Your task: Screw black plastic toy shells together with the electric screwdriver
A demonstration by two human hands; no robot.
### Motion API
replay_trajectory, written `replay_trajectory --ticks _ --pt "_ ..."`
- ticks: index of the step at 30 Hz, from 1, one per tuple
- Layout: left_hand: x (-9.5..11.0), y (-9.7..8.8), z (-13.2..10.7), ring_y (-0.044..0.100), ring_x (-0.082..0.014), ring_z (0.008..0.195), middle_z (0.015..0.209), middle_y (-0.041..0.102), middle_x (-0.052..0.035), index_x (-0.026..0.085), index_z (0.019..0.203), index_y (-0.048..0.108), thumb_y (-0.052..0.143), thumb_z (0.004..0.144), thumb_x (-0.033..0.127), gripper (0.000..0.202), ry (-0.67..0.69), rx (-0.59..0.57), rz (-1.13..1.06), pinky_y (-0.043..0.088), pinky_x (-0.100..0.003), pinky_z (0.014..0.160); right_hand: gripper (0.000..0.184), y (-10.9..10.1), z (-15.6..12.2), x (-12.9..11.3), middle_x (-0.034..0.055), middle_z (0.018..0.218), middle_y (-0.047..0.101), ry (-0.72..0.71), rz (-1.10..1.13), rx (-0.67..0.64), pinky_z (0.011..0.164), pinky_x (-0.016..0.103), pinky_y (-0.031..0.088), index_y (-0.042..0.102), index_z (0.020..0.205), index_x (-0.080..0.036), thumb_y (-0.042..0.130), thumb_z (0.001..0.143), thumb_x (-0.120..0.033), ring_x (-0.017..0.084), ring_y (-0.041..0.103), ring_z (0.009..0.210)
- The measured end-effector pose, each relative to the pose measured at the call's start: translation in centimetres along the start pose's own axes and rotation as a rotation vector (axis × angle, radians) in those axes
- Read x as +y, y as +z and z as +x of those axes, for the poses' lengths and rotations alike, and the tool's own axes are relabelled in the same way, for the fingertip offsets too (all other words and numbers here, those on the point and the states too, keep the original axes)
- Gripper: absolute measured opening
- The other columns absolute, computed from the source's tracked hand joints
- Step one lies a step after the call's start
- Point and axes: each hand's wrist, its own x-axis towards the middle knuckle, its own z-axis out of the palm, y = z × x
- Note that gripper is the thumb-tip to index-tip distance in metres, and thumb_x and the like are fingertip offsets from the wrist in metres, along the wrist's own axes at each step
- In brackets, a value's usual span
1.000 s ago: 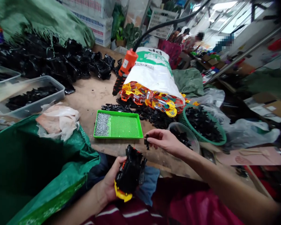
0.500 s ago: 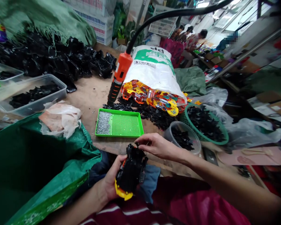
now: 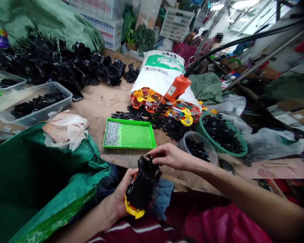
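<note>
Seen through my head camera: my left hand (image 3: pixel 118 199) is wrapped around a black toy car body (image 3: pixel 143 185) with a yellow end, held low over my lap, just short of the near edge of the surface (image 3: pixel 98 101). The grip looks firm. It tilts the car body up towards me, probably to keep it steady and in plain view.

My right hand (image 3: pixel 171 157) comes in from the right. Its fingers are bent and the tips are pinched together on the top end of the car body. I cannot tell whether a small part sits between those fingertips, because they cover the spot.

Just beyond both hands lies a green tray (image 3: pixel 136 135) with a heap of small screws (image 3: pixel 112 132) at its left end, near enough to pick from. Beyond the right hand stands a clear bowl (image 3: pixel 182 143) of black pieces. Beside it, farther right, is a green basket (image 3: pixel 243 148) holding more.

Farther out, an orange power screwdriver (image 3: pixel 176 88) hangs on a black cable in front of a white sack (image 3: pixel 162 69) that spills coloured parts.

To the left of the left hand, a green bag (image 3: pixel 40 182) fills the corner, and its contents are out of view. The far background is cluttered and too blurred to make out.
</note>
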Motion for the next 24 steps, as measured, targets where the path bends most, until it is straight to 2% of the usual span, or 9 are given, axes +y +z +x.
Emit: replay_trajectory --ticks 6,10,13,17,22,24 --pt "-0.1 0.1 0.1 0.069 -0.0208 0.064 0.078 0.075 -0.0138 0.007 0.093 0.072 0.05 0.082 0.055 0.054 0.006 -0.015 0.018 0.05 -0.029 0.061 0.032 0.3 -0.1 -0.8 0.004 0.099 0.075 0.009 -0.036 0.042 0.075 0.03 0.052 0.075 0.107 -0.017 0.066 0.077 -0.027 0.02 0.066 0.085" --pt "-0.1 0.0 0.2 0.069 -0.0213 0.064 0.084 0.075 -0.0131 0.008 0.097 0.071 0.051 0.081 0.055 0.054 -0.006 -0.041 0.003 0.05 -0.029 0.06 0.031 0.1 -0.3 -1.7 0.002 0.092 0.076 -0.011 -0.115 0.015 0.07 0.028 0.051 0.075 0.107 -0.019 0.063 0.079 -0.024 0.018 0.065 0.075" --pt "-0.1 -0.2 0.3 0.069 -0.0212 0.064 0.084 0.075 -0.0136 0.008 0.095 0.071 0.05 0.081 0.055 0.054 -0.007 -0.055 0.01 0.049 -0.029 0.06 0.032 0.0 -0.3 -1.9 0.0022 0.095 0.076 -0.016 -0.143 0.01 0.072 0.028 0.05 0.075 0.108 -0.019 0.062 0.079 -0.023 0.018 0.065 0.078" --pt "-0.1 -0.5 0.3 0.068 -0.0207 0.062 0.082 0.075 -0.0149 0.007 0.091 0.071 0.048 0.082 0.056 0.056 -0.009 -0.054 0.012 0.049 -0.029 0.059 0.032 0.2 0.0 -1.5 0.0043 0.097 0.076 0.014 -0.102 0.028 0.073 0.028 0.051 0.074 0.108 -0.017 0.064 0.079 -0.025 0.019 0.067 0.08" --pt "-0.2 -0.5 0.3 0.069 -0.0218 0.065 0.086 0.075 -0.0134 0.007 0.105 0.07 0.047 0.082 0.056 0.058 -0.015 -0.023 -0.001 0.05 -0.03 0.059 0.031 0.4 0.5 -0.4 0.0043 0.094 0.076 -0.002 -0.194 0.068 0.075 0.029 0.053 0.074 0.107 -0.017 0.064 0.079 -0.025 0.02 0.068 0.082" --pt "-0.3 -0.3 0.1 0.069 -0.022 0.065 0.086 0.075 -0.0136 0.007 0.104 0.07 0.048 0.082 0.056 0.058 -0.005 -0.012 -0.002 0.05 -0.03 0.059 0.031 0.3 0.6 0.0 0.0036 0.091 0.076 -0.006 -0.22 0.062 0.072 0.028 0.053 0.074 0.108 -0.018 0.064 0.079 -0.024 0.019 0.068 0.079"
